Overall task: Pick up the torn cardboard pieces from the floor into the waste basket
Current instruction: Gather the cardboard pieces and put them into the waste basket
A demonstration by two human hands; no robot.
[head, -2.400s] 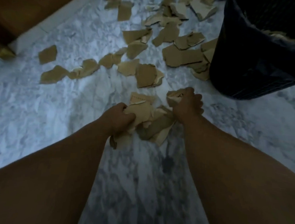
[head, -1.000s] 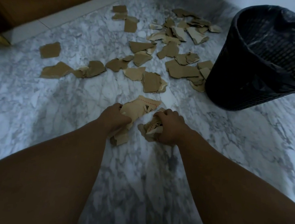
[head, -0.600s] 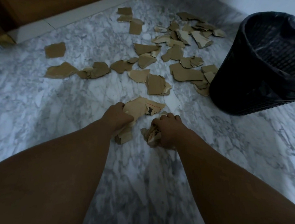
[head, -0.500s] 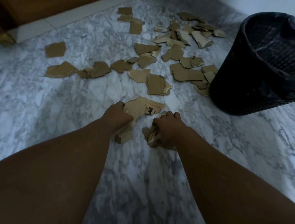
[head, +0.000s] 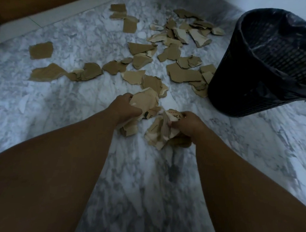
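Both hands are down on the marble floor (head: pixel 61 115), each with a share of the torn cardboard. The left hand (head: pixel 126 106) has its fingers curled round a left wad (head: pixel 145 101) of several pieces, a broad rounded one uppermost. The right hand (head: pixel 188 125) pinches a right wad (head: pixel 159 133) of crumpled, partly white-faced scraps whose lower ends look to touch the floor. The two wads sit just beside each other with a narrow gap between. The black mesh waste basket (head: pixel 238 81), lined with a dark bag (head: pixel 290 83), stands upright ahead and to the right of both hands. Its mouth is well above them, so I judge the coming move to be a lift up and rightward over the near rim. The right hand is the nearer and has the clearer path; the left would have to cross in front of it. Many loose pieces (head: pixel 183 75) lie scattered from the basket's foot leftward and on toward the white strip (head: pixel 47 18) along the floor's far edge, so most of the task remains.
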